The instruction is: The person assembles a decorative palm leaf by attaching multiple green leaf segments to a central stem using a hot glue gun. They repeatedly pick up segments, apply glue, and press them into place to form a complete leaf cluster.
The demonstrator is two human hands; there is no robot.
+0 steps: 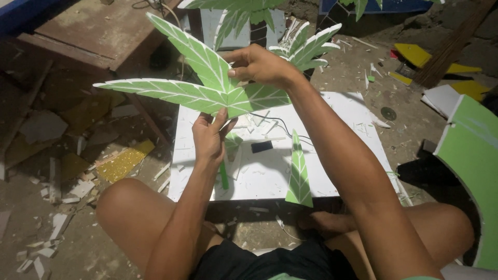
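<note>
While both hands, left hand [210, 136] and right hand [259, 66], grip the green leaf cutout [207, 91], open air surrounds it above the white board [342, 155] on the littered floor [62, 155].

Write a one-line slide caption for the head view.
Both hands, left and right, hold a green leaf cutout above a white board.

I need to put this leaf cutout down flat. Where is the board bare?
The white board is barest on its right half, between the single green leaf and the right edge. The middle under the hands is crowded with scraps, a black wire and a green stick.
</note>
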